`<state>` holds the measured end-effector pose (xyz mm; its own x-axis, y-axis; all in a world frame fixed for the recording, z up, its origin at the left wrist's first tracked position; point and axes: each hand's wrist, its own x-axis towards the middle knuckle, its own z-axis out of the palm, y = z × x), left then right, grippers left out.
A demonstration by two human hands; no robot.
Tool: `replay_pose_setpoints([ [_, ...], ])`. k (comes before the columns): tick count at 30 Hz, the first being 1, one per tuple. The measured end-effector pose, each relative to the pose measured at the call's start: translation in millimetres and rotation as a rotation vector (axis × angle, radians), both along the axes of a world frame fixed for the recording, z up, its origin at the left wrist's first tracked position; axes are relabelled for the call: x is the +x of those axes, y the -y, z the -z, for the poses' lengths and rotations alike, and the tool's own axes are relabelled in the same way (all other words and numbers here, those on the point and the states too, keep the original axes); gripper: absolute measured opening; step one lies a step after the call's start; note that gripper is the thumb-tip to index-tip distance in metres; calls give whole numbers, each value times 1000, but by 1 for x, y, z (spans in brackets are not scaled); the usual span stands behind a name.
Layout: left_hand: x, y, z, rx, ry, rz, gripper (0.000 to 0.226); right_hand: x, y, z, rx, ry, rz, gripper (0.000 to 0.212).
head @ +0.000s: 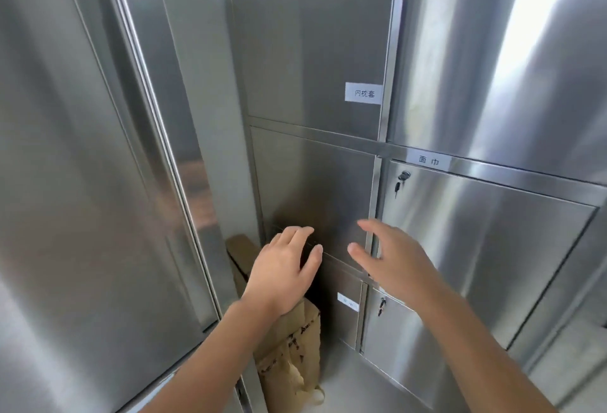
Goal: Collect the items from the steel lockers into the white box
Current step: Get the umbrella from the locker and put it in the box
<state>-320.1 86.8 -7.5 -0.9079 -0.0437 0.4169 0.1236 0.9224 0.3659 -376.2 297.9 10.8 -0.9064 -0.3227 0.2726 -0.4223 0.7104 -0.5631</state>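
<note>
We poise our left hand point(282, 268) and right hand point(391, 258), grips wide and empty, at the brushed-steel locker door point(312, 182), probably to open it.

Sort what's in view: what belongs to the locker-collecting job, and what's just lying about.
Job: brushed steel middle locker panel; left hand; right hand.
Lying about: creased brown cardboard carton beside the lockers; small dark key hanging in the neighbouring door's lock.
</note>
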Motion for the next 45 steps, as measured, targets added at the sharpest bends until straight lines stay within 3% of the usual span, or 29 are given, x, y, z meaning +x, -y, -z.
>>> replay_pose_setpoints([
  [7,-27,-25,23,-61,75,218,50,41,-39,7,-26,75,277,53],
  [15,-14,-129,69,51,185,572,50,131,-122,33,67,167,629,60],
  [24,32,-247,39,5,98,890,47,226,-211,21,84,110,940,58],
  [36,8,-309,-29,-112,-126,794,47,188,-293,-13,-34,-56,842,56],
  [45,-18,-297,-20,-117,-91,615,42,129,-299,-8,-56,-5,655,58],
])
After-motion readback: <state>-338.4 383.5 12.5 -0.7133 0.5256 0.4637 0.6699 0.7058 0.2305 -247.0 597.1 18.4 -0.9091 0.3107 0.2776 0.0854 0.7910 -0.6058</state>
